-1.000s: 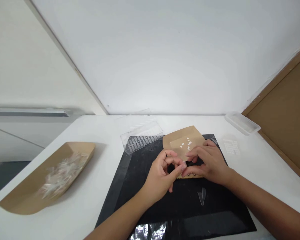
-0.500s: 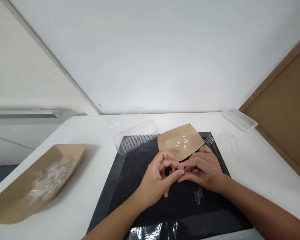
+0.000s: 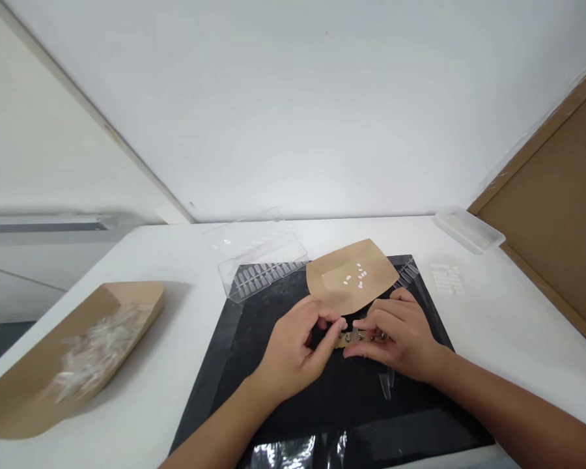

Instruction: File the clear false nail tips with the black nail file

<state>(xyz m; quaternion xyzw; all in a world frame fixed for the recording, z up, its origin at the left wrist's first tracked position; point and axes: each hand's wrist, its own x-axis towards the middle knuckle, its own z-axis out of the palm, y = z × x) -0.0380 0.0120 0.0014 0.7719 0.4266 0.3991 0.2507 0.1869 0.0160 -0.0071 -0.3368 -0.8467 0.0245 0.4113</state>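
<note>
Head view: L hand (image 3: 295,352) & R hand (image 3: 400,342), both in narrow grip on small kraft strip (image 3: 359,337), ends pinched, over black mat (image 3: 322,417). Kraft card (image 3: 346,277) just beyond hands; open mat room toward near edge; clear nail-tip box (image 3: 261,270) on far-left mat corner.

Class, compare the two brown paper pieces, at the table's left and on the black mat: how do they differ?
The left kraft paper piece is curved up into a scoop, while the kraft sheet lies flat. The scoop holds a heap of translucent slivers; the sheet carries only a few small white bits. The scoop sits on the white table, the sheet partly on the black mat. Both are plain brown kraft paper.
</note>
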